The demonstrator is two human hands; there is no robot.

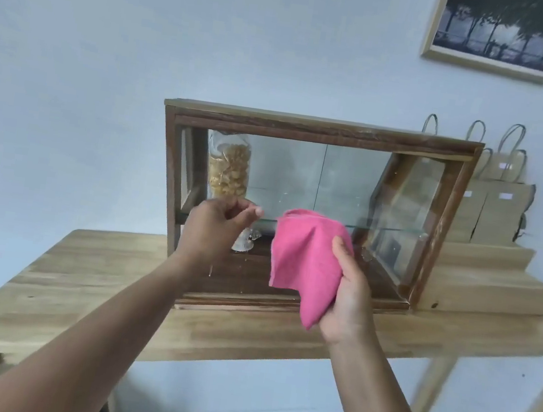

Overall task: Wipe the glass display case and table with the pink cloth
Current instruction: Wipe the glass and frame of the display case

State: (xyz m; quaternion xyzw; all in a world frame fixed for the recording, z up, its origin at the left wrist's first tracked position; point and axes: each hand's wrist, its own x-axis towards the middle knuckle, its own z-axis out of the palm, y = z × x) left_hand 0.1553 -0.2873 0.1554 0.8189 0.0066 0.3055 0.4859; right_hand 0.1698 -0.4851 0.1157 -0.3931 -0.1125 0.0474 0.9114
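Note:
A dark wooden glass display case (321,130) stands on a light wooden table (80,284). My right hand (350,292) grips a folded pink cloth (304,262) and holds it up in front of the case's lower middle glass. My left hand (215,229) hovers at the case's lower left front, fingers curled loosely with thumb and fingertips close together, nothing held. Inside the case a clear bag of yellow snacks (228,169) stands on the glass shelf, and a small clear item (245,242) lies below it.
Several brown paper bags with handles (501,208) stand behind stepped wooden risers (480,285) on the table's right. A framed picture (500,32) hangs on the pale wall. The table's front edge is near me, with floor visible below.

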